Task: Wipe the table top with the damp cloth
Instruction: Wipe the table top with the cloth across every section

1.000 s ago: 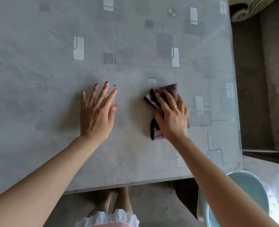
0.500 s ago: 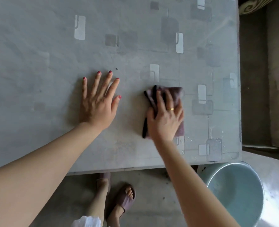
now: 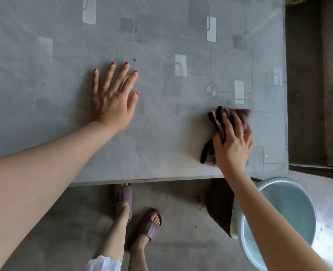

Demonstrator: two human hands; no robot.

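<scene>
Right hand [image 3: 232, 145] pressed flat on purple cloth [image 3: 240, 118], fingers straight, near table top's [image 3: 64, 55] front-right corner. Left hand [image 3: 113, 98] flat, fingers spread, well apart from cloth.

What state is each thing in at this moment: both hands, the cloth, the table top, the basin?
left hand: flat on the table top, fingers spread, holding nothing.
right hand: pressing down on the cloth, fingers extended over it.
cloth: bunched, lying near the table's right front corner.
table top: small dark speck beyond the left fingers.
basin: on the floor, water inside.
</scene>
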